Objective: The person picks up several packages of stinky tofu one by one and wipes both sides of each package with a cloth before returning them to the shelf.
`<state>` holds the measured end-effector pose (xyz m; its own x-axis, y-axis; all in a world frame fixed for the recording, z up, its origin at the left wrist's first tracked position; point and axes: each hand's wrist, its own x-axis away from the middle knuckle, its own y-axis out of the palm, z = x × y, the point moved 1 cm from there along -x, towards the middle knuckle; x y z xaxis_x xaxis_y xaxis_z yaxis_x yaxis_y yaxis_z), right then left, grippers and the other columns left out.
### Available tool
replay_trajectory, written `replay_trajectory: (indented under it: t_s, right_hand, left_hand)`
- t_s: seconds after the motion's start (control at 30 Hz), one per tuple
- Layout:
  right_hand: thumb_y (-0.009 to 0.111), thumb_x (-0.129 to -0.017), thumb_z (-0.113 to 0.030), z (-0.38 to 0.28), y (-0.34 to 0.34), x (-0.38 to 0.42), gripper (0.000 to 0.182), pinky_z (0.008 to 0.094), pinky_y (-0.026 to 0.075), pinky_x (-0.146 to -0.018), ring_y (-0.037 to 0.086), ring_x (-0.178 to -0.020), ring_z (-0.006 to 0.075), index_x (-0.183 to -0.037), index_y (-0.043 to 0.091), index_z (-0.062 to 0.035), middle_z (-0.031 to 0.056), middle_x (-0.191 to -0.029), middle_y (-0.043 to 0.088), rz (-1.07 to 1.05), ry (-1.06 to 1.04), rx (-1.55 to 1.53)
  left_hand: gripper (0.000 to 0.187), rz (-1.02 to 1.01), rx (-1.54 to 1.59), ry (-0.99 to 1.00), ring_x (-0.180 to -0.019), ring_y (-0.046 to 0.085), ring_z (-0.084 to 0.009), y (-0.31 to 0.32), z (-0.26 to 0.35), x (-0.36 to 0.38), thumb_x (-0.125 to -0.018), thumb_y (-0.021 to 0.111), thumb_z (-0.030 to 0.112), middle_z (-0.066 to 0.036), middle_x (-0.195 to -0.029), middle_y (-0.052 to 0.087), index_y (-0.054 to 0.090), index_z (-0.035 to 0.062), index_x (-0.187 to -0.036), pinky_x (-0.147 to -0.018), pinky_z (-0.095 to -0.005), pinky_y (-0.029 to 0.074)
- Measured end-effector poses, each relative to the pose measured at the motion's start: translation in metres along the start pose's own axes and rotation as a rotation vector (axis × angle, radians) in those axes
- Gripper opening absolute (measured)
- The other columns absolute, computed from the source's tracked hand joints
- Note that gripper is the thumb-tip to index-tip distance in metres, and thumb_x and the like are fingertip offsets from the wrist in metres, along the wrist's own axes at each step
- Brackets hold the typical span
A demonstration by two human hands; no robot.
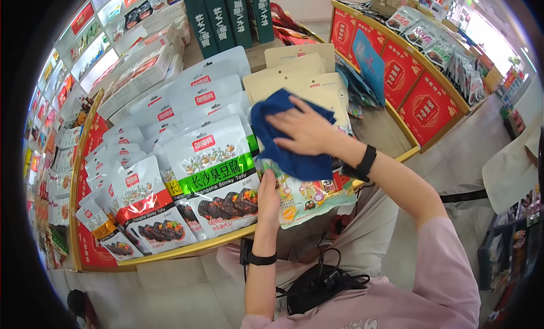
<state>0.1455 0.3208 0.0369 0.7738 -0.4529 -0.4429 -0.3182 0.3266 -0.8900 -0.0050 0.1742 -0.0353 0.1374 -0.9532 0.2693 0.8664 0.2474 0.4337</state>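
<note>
My right hand (304, 126) lies flat on a dark blue cloth (266, 115), fingers and thumb spread. The cloth drapes over the upper part of a pale green, colourful snack bag (306, 200) and hides much of it. At that bag's left edge is my left hand (268, 197), fingers pointing up and closed against it; its thumb is not clearly seen. Close beside the left hand stands a white stinky tofu bag (218, 176) with a green band. Cream-coloured bags (300, 57) stand behind the cloth.
Rows of white tofu bags (139, 193) fill the display counter, whose gold front edge (187, 251) curves before me. Green boxes (218, 23) stand at the back. To the right are a blue package (369, 60) and another red-panelled counter (425, 102). A black pouch (320, 286) hangs at my waist.
</note>
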Motion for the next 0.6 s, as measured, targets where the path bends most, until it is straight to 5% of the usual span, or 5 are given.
replay_trajectory:
  t_s: [0.23, 0.6]
  right_hand:
    - [0.042, -0.107, -0.053, 0.048, -0.002, 0.030, 0.070, 0.0511, 0.018, -0.127, 0.053, -0.137, 0.0287, -0.152, 0.046, -0.0002, 0.0187, -0.147, 0.057, 0.073, 0.200, 0.191]
    - [0.052, -0.103, -0.048, -0.037, -0.001, 0.047, 0.069, 0.0572, 0.024, -0.122, 0.057, -0.127, 0.0334, -0.141, 0.053, 0.0089, 0.0206, -0.139, 0.061, 0.118, 0.292, 0.085]
  left_hand:
    - [0.054, -0.028, -0.004, 0.047, -0.117, 0.061, -0.0157, 0.007, 0.003, 0.003, -0.114, 0.044, 0.040, -0.011, -0.134, 0.064, 0.053, -0.0029, -0.146, -0.102, -0.0298, 0.046]
    - [0.052, -0.102, -0.055, 0.176, -0.123, 0.057, -0.0149, 0.000, -0.005, -0.007, -0.115, 0.041, 0.037, -0.008, -0.136, 0.063, 0.056, -0.0044, -0.142, -0.107, -0.0306, 0.043]
